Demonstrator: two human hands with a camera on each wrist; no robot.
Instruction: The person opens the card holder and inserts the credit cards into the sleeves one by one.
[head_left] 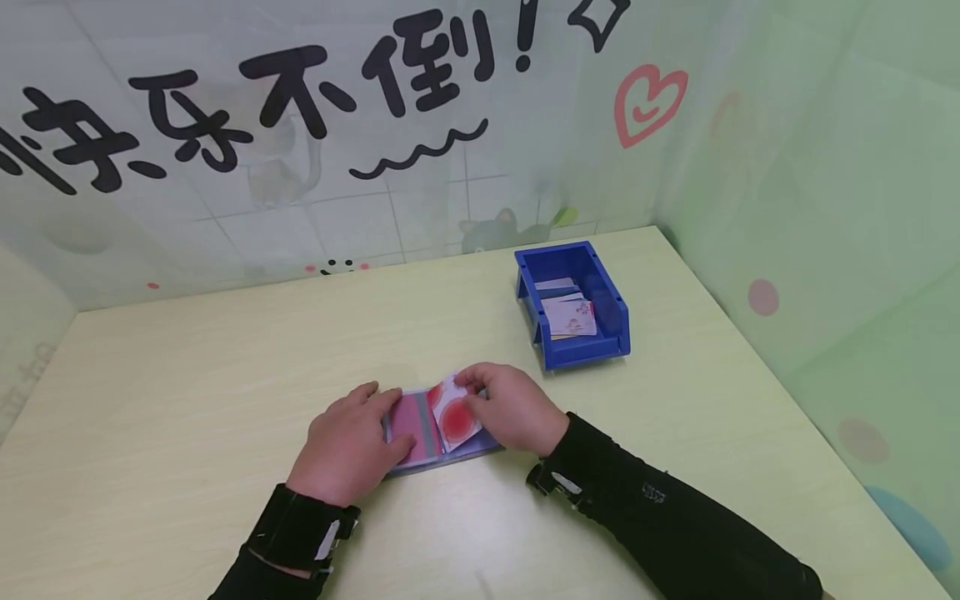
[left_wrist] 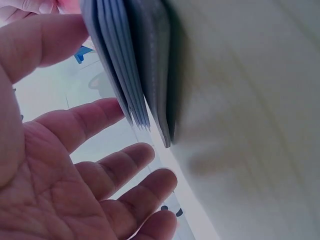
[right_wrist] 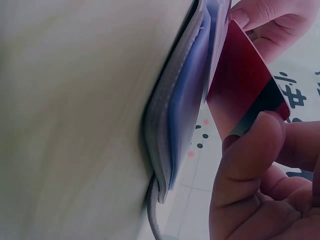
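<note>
A card holder [head_left: 408, 425] with pink and violet pages lies spread on the table. In the left wrist view its stacked clear sleeves [left_wrist: 120, 60] stand edge-on above a thick grey cover [left_wrist: 156, 65]. Between thumb and fingers, my right hand [head_left: 517, 408] pinches a white card [head_left: 457, 421] with a red round design, tilted over the right part of the holder. The right wrist view shows a red side of this card [right_wrist: 240, 70] with a dark stripe. My left hand [head_left: 341, 450] rests on the holder's left side, thumb on the page, fingers extended.
A blue open-fronted bin [head_left: 585, 358] stands behind and to the right of the holder, with several cards [head_left: 573, 318] inside. Printed curtain walls [head_left: 420, 192] rise at the back and right of the pale wooden table [head_left: 187, 400].
</note>
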